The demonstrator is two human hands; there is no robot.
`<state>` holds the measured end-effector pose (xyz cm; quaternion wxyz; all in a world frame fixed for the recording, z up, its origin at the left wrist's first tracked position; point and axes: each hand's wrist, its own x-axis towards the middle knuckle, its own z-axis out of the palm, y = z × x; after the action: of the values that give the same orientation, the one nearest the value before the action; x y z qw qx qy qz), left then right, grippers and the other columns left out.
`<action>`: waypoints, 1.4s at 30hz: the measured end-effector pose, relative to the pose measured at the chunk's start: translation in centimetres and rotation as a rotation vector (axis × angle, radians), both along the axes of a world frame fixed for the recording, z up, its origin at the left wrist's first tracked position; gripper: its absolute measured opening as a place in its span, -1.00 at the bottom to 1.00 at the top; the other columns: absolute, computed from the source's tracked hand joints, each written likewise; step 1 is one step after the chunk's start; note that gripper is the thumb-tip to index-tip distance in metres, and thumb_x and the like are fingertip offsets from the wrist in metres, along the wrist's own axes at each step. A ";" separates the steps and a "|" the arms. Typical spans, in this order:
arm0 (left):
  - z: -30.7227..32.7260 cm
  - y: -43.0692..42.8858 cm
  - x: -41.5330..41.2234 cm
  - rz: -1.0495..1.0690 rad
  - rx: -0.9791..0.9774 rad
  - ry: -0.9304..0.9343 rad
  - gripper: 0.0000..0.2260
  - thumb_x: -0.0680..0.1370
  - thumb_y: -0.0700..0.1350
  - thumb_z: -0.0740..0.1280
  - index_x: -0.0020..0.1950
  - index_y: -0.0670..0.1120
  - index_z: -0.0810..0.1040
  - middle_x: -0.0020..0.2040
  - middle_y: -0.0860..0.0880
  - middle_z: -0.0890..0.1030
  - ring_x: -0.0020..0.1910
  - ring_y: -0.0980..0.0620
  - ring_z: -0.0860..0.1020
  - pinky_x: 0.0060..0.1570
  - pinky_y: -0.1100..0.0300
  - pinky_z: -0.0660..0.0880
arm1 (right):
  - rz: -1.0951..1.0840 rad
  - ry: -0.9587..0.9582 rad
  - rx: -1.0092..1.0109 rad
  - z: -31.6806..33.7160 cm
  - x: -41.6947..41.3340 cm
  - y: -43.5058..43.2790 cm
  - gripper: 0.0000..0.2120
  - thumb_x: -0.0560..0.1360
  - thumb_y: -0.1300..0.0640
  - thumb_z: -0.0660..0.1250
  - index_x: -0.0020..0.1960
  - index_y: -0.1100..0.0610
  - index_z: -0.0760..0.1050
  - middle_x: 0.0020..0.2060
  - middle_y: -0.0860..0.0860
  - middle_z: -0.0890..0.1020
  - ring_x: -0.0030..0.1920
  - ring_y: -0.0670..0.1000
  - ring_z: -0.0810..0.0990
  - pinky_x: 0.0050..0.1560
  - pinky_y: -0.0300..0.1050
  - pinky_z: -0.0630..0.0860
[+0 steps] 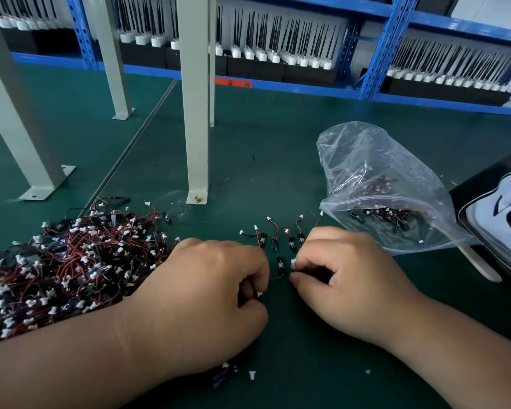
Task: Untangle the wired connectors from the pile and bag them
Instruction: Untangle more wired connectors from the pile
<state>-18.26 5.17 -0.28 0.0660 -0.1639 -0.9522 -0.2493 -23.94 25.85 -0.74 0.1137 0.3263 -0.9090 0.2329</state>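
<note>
Beside the tangled wiry pile, hands pinch thin white-tipped connectors.

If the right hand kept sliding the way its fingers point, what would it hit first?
The right hand points leftward: probably the loose black connector lying between the hands, then the left hand just beyond.

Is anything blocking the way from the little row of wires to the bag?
Nothing visible does. The row lies on the bare green mat, and the bag lies just to its right. Only the right hand is close by, its fingers pinching one connector.
</note>
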 end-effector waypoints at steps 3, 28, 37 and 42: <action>-0.2 0.0 -0.2 0.023 0.038 0.016 -0.90 0.33 0.03 0.26 -0.17 0.12 0.46 -0.20 0.22 0.56 -0.21 0.21 0.51 -0.24 0.38 0.24 | -0.012 -0.050 -0.040 0.1 -0.1 0.1 -0.93 0.31 0.05 0.33 -0.24 0.00 0.58 -0.30 -0.12 0.53 -0.27 -0.04 0.55 -0.29 -0.01 0.51; -0.5 0.0 -0.3 -0.092 0.293 0.129 -0.91 0.54 0.08 0.24 0.02 0.18 0.37 -0.23 0.24 0.59 -0.29 0.21 0.54 -0.35 0.34 0.40 | 0.204 0.125 -0.156 0.2 0.7 -0.6 -0.67 0.52 -0.13 0.37 0.08 0.11 0.66 -0.13 -0.03 0.56 -0.18 0.02 0.57 -0.23 0.03 0.53; -0.3 0.1 -0.4 -0.114 0.299 0.116 -0.80 0.57 0.00 0.30 0.02 0.15 0.26 -0.23 0.26 0.64 -0.29 0.21 0.55 -0.26 0.22 0.45 | 0.257 0.156 -0.172 0.2 0.4 -0.7 -0.73 0.53 -0.03 0.40 0.06 0.17 0.63 -0.07 0.01 0.58 -0.14 0.08 0.59 -0.18 0.08 0.54; -0.3 0.0 -0.5 -0.129 0.291 0.125 -0.85 0.60 -0.03 0.26 0.03 0.15 0.28 -0.24 0.25 0.63 -0.29 0.26 0.55 -0.29 0.44 0.36 | 0.288 0.108 -0.135 0.4 0.7 -0.9 -0.80 0.56 -0.01 0.36 0.04 0.09 0.67 -0.09 -0.03 0.58 -0.12 0.01 0.59 -0.15 0.04 0.54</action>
<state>-18.74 5.19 -0.58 0.1322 -0.2284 -0.8875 -0.3777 -23.25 24.98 -0.32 0.1493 0.4567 -0.8279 0.2893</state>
